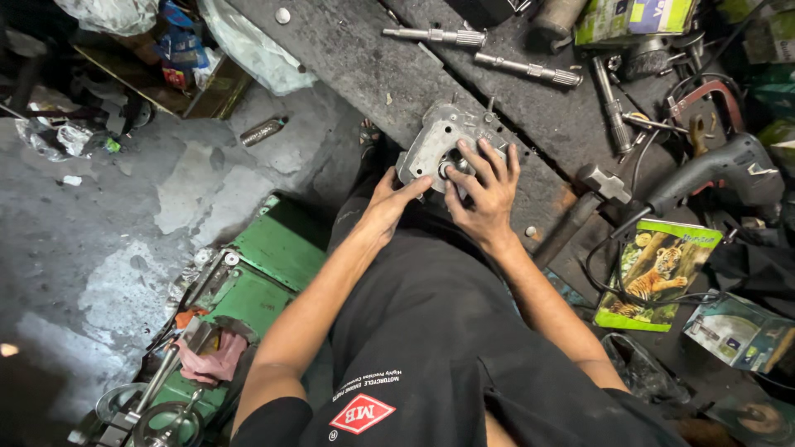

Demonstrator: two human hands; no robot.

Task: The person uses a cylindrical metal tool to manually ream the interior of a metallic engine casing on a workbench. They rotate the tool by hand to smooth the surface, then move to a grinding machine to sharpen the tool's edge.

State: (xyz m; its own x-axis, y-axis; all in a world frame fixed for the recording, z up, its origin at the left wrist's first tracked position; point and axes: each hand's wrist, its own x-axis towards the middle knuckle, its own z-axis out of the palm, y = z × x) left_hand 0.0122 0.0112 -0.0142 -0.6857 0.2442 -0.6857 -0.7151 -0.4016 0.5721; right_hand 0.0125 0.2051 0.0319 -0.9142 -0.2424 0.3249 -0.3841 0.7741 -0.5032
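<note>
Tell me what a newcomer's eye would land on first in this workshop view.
First, the grey metal engine casing at the edge of the dark workbench, with the left hand gripping its near side and the right hand spread over its middle. Next, the bright green booklet with a tiger picture at the right, below a hammer and a dark power drill. At lower left lies a green metal machine body.

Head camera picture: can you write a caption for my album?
Both hands press on a grey metal casing at a dark workbench.
</note>
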